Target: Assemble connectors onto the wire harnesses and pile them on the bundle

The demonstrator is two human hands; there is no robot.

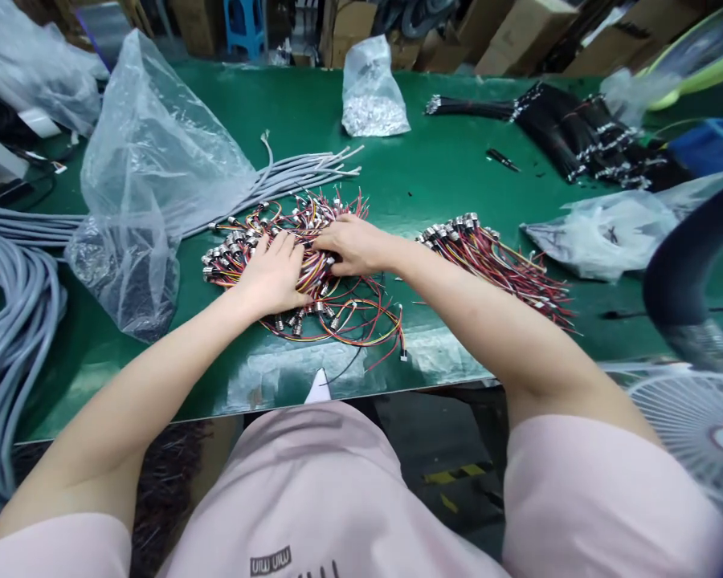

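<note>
Cardboard boxes [521, 36] and a blue stool [245, 30] stand beyond a green table [301, 112], which spreads across most of the view. Taking the wire heap [313, 277] on its near half as the clock's centre, coiled grey cable [15, 301] sags over the edge toward 8 and 9 o'clock, and a large clear plastic bag [157, 144] slumps at 10. Black cables [557, 132] lie bunched at 2 o'clock, a white fan [680, 425] sits at 4, and a second wire bundle [494, 265] lies at 3, apart from the heap. At 1 o'clock stands a smaller bag [377, 100] of whitish pieces.

Both forearms slant inward to the heap. The left hand [271, 277] rests open, palm down on the wires, fingers extended toward 1 o'clock and thumb spread toward 3. The right hand [355, 245] comes in from 3 o'clock, back up, its fingers bent and pointing toward 9, tips among the wires; whether they grip any, I cannot tell.

Smallest are a dark tool [503, 160] at 2 o'clock and a white connector [403, 355] at 4, near the table's edge.
</note>
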